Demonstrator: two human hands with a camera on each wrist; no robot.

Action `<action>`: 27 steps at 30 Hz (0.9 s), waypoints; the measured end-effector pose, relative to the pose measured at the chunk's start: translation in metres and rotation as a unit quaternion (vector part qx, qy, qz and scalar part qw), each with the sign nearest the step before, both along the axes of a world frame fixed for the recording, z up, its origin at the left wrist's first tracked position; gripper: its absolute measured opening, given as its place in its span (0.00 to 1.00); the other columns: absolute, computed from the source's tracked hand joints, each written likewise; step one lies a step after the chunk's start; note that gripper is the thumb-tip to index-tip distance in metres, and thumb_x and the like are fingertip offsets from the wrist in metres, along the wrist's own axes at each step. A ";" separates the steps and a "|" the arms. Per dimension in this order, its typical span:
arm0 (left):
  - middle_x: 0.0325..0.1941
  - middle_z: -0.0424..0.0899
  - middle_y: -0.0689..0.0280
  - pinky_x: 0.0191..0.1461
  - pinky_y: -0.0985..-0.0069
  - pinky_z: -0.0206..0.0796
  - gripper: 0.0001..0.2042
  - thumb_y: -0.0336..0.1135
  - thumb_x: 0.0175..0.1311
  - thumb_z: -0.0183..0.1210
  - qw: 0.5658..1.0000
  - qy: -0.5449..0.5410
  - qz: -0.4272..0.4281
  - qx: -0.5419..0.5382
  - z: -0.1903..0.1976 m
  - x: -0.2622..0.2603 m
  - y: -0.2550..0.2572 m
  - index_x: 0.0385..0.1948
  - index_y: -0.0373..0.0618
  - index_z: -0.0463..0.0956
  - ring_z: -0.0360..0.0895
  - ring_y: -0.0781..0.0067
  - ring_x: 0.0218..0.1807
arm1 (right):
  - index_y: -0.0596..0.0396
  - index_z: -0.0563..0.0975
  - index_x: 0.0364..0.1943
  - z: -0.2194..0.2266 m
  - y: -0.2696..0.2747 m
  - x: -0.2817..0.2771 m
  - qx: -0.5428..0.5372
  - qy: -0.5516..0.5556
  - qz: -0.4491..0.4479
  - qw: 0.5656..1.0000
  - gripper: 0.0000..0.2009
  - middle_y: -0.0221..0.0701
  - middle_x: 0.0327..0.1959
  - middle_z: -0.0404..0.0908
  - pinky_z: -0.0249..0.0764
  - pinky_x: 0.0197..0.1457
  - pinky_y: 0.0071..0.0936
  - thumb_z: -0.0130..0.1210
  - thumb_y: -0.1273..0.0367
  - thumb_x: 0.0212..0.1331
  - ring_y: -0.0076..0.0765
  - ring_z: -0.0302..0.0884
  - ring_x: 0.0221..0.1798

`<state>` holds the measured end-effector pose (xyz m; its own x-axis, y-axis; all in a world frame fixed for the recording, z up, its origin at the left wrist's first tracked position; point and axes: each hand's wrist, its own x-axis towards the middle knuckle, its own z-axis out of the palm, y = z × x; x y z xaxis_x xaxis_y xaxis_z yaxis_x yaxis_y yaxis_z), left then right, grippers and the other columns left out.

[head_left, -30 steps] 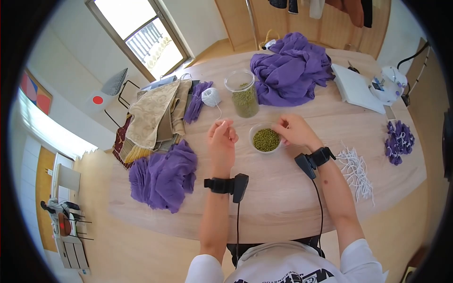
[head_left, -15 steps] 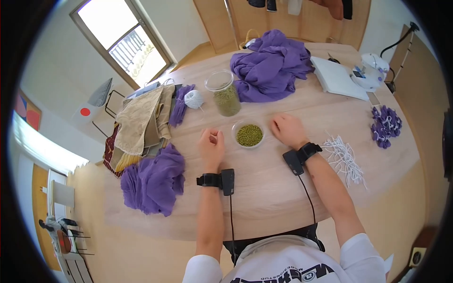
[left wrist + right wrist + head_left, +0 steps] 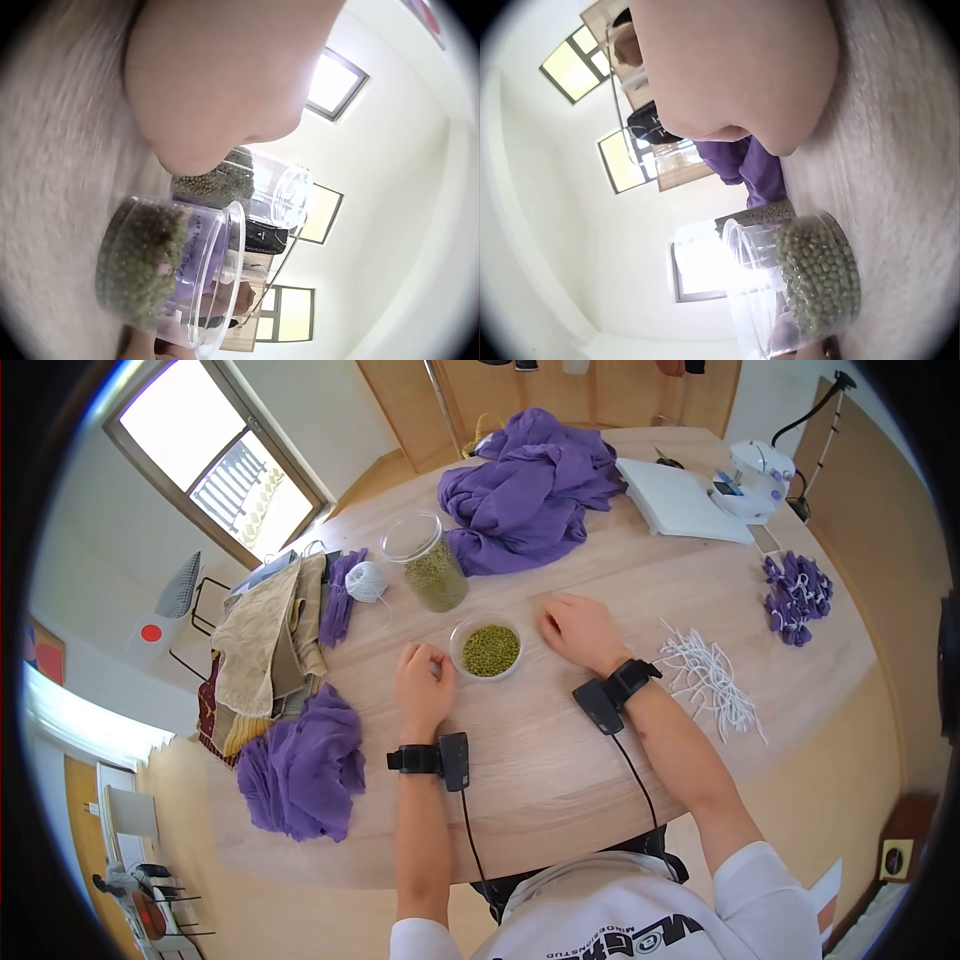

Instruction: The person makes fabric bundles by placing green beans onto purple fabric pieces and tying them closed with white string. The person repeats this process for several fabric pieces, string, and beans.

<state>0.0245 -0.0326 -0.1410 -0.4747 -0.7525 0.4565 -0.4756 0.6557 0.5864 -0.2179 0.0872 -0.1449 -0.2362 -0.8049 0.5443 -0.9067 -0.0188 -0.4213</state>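
Note:
A small clear plastic tub of green beans [image 3: 491, 651] stands upright between the two hands. To its left, my left hand [image 3: 425, 685] rests on the table with fingers loosely curled, holding nothing. My right hand [image 3: 584, 632] lies to the tub's right, also loosely curled and apart from it. Both wrist views show the tub's side, with beans filling its lower part, near the left hand [image 3: 225, 82] and the right hand [image 3: 735, 67]. Behind the tub is a taller clear jar [image 3: 435, 572], partly filled with similar beans.
A large heap of purple cloth [image 3: 530, 490] lies at the back. On the left are folded fabrics [image 3: 260, 630], more purple cloth [image 3: 305, 765] and a ball of white string [image 3: 366, 582]. A sewing machine [image 3: 755, 480], cut white strings [image 3: 712, 685] and tied purple bundles [image 3: 798, 598] sit right.
My right hand has let go of the tub's rim and moved right, down to the table. My left hand has lowered to the table. The head view has shifted to the right.

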 end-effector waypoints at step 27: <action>0.29 0.77 0.60 0.32 0.68 0.65 0.02 0.27 0.55 0.60 1.000 -0.015 0.003 0.015 0.002 -0.002 -0.001 0.26 0.40 0.77 0.74 0.61 0.27 | 0.54 0.75 0.28 -0.002 -0.002 -0.001 0.009 -0.011 -0.008 1.000 0.08 0.39 0.29 0.79 0.74 0.39 0.48 0.54 0.65 0.59 0.52 0.78 0.35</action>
<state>0.0222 -0.0338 -0.1386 -0.4833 -0.7685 0.4193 -0.4978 0.6352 0.5905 -0.2193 0.0849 -0.1471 -0.2606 -0.8107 0.5243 -0.8975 0.0034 -0.4409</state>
